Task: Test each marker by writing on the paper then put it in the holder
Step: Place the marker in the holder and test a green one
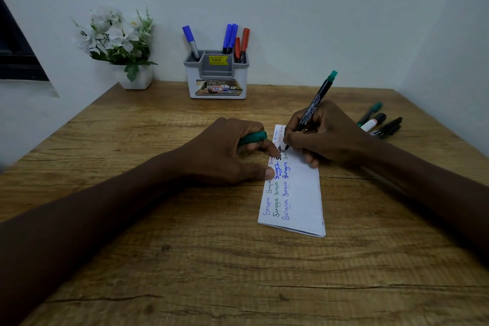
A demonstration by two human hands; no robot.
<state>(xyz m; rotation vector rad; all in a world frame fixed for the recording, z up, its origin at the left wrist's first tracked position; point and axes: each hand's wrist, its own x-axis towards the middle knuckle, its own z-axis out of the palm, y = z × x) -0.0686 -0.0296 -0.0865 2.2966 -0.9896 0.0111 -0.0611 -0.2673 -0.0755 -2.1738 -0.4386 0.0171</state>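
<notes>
The left hand is curled round a green cap, and I see its thumb and forefinger tips pressing the left edge of the folded paper. The right hand grips a black marker with a green end, tip down on the upper part of the paper. The paper lies on the wooden table. I make out the holder by the back wall, with blue and red markers upright inside. A few loose markers lie beyond the right hand.
</notes>
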